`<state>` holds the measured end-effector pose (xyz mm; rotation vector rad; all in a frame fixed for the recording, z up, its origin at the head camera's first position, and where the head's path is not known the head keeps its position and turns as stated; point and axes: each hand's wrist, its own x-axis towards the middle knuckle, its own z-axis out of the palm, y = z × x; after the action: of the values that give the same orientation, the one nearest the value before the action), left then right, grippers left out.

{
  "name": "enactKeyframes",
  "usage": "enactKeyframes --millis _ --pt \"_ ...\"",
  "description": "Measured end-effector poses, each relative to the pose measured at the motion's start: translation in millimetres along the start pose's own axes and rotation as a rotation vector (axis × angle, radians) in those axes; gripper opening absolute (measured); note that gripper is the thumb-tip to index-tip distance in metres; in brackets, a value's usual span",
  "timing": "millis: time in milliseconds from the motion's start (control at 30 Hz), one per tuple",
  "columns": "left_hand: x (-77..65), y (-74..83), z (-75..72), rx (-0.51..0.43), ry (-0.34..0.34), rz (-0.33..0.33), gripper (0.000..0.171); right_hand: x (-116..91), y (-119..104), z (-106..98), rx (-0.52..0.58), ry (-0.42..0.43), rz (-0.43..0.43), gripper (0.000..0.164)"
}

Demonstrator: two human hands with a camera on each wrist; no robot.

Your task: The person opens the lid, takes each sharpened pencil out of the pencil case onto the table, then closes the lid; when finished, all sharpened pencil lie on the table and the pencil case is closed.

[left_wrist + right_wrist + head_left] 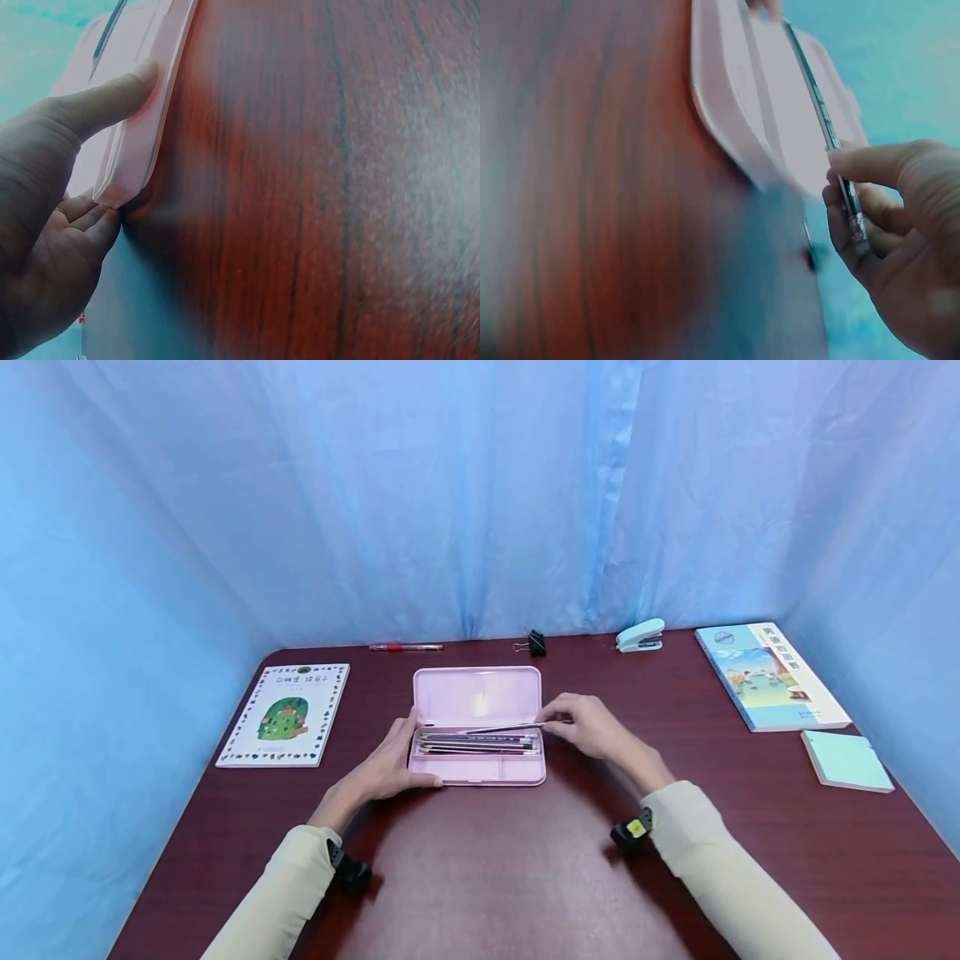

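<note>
Pinching a pencil (820, 105) — right fingers (838, 217), left fingers (103, 229) gripping pink case (457, 768), lid (446, 697) behind, stapler (637, 633) and — probably — red pen (405, 647) beyond

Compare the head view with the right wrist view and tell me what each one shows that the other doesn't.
Only the head view: the white book, red pen, stapler, blue-covered book and pale green pad.

Only the right wrist view: a clear close-up of the metal band near one end of the held pencil, too small to make out from the head.

Both: the right hand pinching that pencil, the pink pencil case, tabletop and blue curtain.
</note>
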<state>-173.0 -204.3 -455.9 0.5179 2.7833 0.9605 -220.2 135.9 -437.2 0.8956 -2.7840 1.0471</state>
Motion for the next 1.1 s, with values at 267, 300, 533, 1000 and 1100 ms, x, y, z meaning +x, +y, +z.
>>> enactKeyframes --millis 267,300,533,1000,1100 --pt "0.8 -0.9 0.5 0.008 0.009 0.014 0.122 -43.3 48.9 -57.2 -0.022 0.038 0.150 0.011" --pt "0.8 -1.0 0.5 0.011 0.011 0.014 0.122 -48.4 55.4 -62.9 -0.029 0.039 0.170 0.013" --pt "-0.1 -0.8 0.6 0.012 0.015 0.004 0.122 -72.8 98.5 -81.6 -0.027 0.019 0.313 0.020" --pt "-1.3 -1.8 1.8 0.001 0.020 0.019 0.122 -65.4 123.1 -70.3 -0.137 0.088 0.239 0.011" --pt "-1.0 -1.8 1.4 0.004 0.024 0.026 0.121 -62.3 120.5 -68.7 -0.149 0.095 0.218 0.013"
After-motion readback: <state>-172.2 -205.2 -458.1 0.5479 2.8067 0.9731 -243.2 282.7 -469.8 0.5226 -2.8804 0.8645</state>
